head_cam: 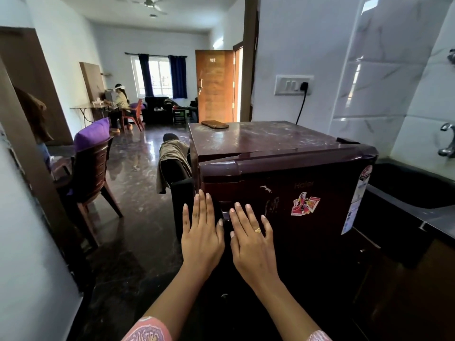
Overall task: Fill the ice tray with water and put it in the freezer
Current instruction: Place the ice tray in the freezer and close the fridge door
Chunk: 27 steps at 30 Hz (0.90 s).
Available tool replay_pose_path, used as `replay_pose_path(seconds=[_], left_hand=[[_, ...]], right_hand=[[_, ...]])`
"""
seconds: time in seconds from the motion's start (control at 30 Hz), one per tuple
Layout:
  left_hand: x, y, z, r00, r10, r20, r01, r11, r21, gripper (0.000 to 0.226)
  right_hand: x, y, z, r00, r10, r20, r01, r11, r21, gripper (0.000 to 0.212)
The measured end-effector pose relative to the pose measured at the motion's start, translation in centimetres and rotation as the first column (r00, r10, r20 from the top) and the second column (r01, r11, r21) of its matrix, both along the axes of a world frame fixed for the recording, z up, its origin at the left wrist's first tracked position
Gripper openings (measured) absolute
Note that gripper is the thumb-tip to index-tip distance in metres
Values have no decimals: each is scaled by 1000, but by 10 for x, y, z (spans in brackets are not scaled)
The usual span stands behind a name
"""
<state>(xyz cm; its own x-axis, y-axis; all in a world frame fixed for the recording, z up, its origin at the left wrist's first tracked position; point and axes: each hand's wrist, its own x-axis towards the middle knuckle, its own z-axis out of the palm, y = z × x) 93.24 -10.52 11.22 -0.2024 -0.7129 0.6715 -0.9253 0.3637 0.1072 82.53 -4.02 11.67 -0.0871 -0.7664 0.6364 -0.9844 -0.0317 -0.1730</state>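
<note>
both hands lie flat against the front of a small maroon fridge [283, 173], near the left edge of its door [295, 232]. the left hand [202, 232] has straight fingers held close together; the right hand [251, 242] has straight fingers slightly spread, with a ring on one. the door looks shut, so the inside is hidden, and the fridge's lower part is lost in the dark. a phone [215, 124] lies on top. the sink [413, 188] and tap [448, 141] at the right are cut off by the frame edge.
</note>
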Motion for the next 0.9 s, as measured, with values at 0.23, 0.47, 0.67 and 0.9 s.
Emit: replay_pose_path(seconds=[0.23, 0.47, 0.67, 0.9], left_hand=[[3, -16, 5, 1000, 8, 29, -8, 1000, -12, 61], [3, -28, 6, 1000, -1, 25, 1, 1000, -4, 61], [1, -30, 4, 999, 27, 44, -26, 1000, -17, 61], [-6, -6, 0, 993, -24, 119, 36, 995, -95, 64]], right_hand=[[0, -19, -6, 996, -20, -84, 23, 999, 39, 53], [-1, -31, -5, 992, -39, -122, 48, 996, 76, 53], [-2, -30, -2, 991, -33, -133, 46, 995, 93, 53], [-6, -22, 2, 989, -57, -133, 73, 991, 113, 53]])
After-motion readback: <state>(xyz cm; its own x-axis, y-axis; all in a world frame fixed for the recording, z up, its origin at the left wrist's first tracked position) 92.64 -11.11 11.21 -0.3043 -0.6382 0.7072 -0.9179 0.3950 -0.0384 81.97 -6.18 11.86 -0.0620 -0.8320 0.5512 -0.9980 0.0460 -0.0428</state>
